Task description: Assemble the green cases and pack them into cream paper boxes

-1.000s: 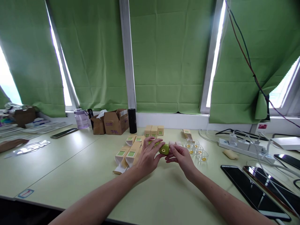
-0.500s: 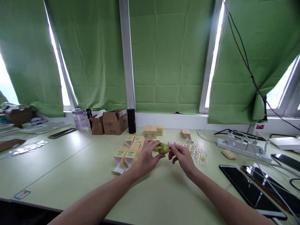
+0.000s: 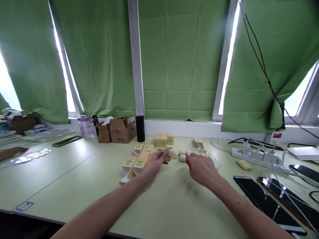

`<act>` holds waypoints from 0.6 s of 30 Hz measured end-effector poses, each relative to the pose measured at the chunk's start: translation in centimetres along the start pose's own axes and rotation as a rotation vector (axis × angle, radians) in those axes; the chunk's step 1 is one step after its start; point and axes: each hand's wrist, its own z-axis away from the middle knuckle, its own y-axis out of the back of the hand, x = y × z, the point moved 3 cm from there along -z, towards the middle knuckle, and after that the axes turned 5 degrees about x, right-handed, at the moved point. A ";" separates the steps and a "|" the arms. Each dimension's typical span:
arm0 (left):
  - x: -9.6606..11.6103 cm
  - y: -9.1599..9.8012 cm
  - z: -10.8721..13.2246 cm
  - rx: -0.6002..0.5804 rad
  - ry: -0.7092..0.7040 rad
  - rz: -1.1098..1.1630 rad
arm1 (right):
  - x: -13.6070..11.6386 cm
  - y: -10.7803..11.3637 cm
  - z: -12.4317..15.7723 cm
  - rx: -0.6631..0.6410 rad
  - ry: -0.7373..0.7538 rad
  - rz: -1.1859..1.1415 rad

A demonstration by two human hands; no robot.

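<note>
My left hand is closed on a small green rounded piece whose pale pink, cylinder-like end points right. Another bit of green and small yellow parts show by its fingertips. My right hand has its fingers bent together over a group of small pale pink cylinders on the table. What its fingertips pinch, if anything, is hidden. Just behind that hand stand small clear cups with yellow bits in them, partly covered by it.
Opened cream boxes with green labels lie left of my left hand. Upright boxes stand behind, and one opened box lies back right. A power strip, cables and a dark-screened tablet are at right; a black cylinder stands behind.
My right hand has moved from the green piece rightward to the pale cylinders, palm turned down. The green piece in my left hand has turned, showing its pale pink end.
</note>
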 end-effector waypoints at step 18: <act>-0.1 0.2 0.0 0.042 0.011 -0.036 | 3.8 0.3 -0.5 -0.390 -0.184 0.115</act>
